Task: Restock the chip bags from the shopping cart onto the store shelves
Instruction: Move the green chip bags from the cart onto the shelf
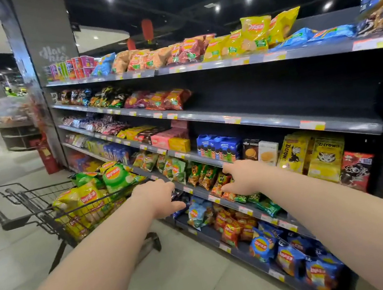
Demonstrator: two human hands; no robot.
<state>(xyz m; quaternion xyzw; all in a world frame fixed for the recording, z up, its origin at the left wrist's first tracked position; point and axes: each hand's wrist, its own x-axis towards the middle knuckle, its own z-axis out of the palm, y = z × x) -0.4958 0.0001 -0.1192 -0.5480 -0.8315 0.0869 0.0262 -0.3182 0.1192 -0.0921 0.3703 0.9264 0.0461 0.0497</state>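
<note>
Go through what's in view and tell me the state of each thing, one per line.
Left hand: empty, fingers open, reaching toward the lower shelves.
Right hand: empty, fingers spread, at the snack packs.
Shopping cart: still holds chip bags.
Chip bags in cart: piled up, yellow and green.
Second shelf: mostly bare on the right.
Top shelf: stocked, bags leaning.
</note>
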